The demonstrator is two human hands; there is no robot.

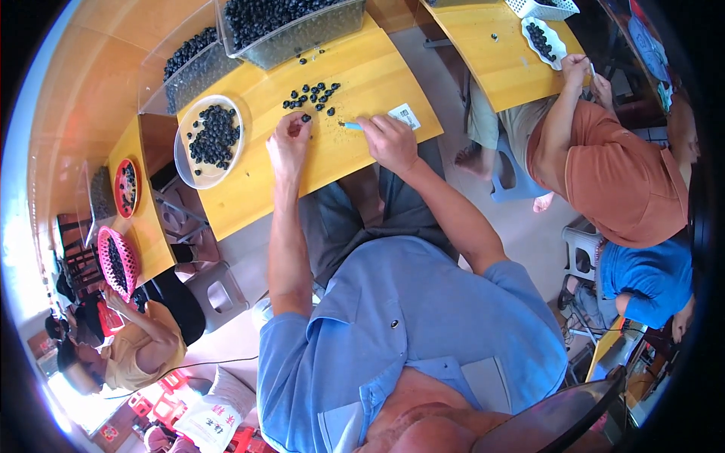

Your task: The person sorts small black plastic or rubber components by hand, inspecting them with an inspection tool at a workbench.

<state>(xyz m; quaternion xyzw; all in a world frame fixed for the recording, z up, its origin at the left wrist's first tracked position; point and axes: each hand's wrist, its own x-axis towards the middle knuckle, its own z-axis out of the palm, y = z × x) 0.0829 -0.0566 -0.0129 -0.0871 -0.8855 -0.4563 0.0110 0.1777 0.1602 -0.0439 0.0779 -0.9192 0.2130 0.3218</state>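
Above the wooden table (pixel 264 166), my left hand (pixel 289 143) pinches one small round black piece (pixel 306 118) between thumb and fingertips. My right hand (pixel 389 140) is closed around a small tool with a light blue handle (pixel 353 126). Its short tip points left, toward the held piece but apart from it; the tip's kind is too small to make out. Just beyond both hands lies a loose group of similar black pieces (pixel 311 96). Left of my left hand stands a round, pale plastic tub (pixel 181 160) with many more inside.
Clear bins (pixel 294 41) heaped with black pieces stand along the far edge. A white printed card (pixel 405 115) lies right of my right hand. Co-workers sit at the right table (pixel 483 60) and the left table (pixel 151 241), with a pink basket (pixel 130 264) at the left.
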